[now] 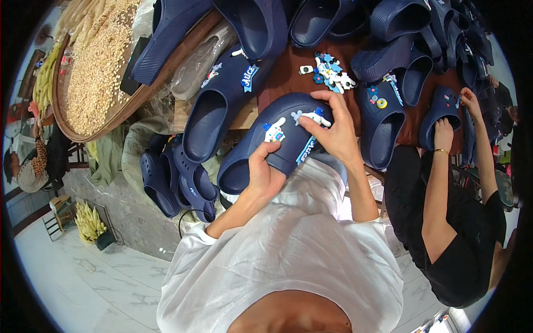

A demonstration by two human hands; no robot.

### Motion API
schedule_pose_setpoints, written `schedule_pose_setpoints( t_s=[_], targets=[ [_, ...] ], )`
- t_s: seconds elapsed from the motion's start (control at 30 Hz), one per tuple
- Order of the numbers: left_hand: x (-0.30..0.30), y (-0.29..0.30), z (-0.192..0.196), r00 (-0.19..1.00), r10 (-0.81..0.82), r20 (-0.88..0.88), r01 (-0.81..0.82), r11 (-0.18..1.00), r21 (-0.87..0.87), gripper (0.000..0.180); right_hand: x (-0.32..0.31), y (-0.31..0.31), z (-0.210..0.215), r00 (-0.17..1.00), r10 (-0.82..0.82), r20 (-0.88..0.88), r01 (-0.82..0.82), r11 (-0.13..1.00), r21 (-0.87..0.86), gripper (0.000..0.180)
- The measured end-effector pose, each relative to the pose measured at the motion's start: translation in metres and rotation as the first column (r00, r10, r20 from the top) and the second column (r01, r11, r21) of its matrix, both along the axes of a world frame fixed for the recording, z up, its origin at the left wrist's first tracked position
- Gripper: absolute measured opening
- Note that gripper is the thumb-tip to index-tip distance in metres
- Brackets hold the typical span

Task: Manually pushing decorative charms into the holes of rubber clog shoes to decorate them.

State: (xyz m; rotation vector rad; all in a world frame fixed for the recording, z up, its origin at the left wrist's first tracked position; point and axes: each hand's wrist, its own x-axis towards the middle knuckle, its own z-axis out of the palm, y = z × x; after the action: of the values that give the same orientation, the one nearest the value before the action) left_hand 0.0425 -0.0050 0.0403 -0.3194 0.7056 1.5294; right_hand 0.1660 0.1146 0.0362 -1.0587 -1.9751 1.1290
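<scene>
A navy blue clog (277, 141) lies across my front, toe up to the right. My left hand (264, 173) grips its side near the opening, thumb on the upper. My right hand (332, 129) presses a small white and blue charm (314, 116) onto the toe. Another white figure charm (274, 132) and a blue strip charm (305, 151) sit on the upper. A small pile of loose charms (331, 72) lies on the brown table (286, 72) just beyond.
Many navy clogs (219, 108) cover the table and hang at its left edge. A round basket of grain (100, 66) stands far left. At right, a person in black (449, 222) holds another clog (441, 114) with both hands. Marble floor lies below.
</scene>
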Motion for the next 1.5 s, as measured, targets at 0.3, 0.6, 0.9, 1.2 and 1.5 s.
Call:
schedule_pose_setpoints(
  t_s=[0.3, 0.6, 0.9, 1.2, 1.5],
  targets=[
    [0.001, 0.003, -0.003, 0.999, -0.034, 0.002, 0.034, 0.999, -0.008, 0.052, -0.008, 0.006, -0.011, 0.999, 0.023, 0.041, -0.025, 0.998, 0.053, 0.048],
    [-0.018, 0.005, -0.011, 0.983, 0.081, 0.166, -0.071, 0.996, -0.062, 0.055, 0.033, 0.004, -0.025, 0.926, -0.222, -0.306, 0.118, 0.938, -0.325, 0.034],
    [-0.019, 0.011, 0.001, 0.965, 0.105, 0.239, -0.126, 0.989, 0.075, 0.055, 0.025, -0.010, -0.025, 0.920, -0.148, -0.362, 0.004, 0.929, -0.369, 0.050],
    [-0.007, 0.009, 0.006, 0.995, 0.068, 0.078, -0.075, 0.993, 0.092, 0.056, 0.006, -0.024, -0.013, 0.902, -0.151, -0.405, 0.008, 0.942, -0.334, 0.081],
    [0.000, 0.001, 0.015, 0.991, 0.028, 0.130, -0.042, 0.994, 0.104, 0.054, 0.001, -0.019, 0.003, 0.916, -0.111, -0.385, 0.016, 0.970, -0.243, 0.079]
  ],
)
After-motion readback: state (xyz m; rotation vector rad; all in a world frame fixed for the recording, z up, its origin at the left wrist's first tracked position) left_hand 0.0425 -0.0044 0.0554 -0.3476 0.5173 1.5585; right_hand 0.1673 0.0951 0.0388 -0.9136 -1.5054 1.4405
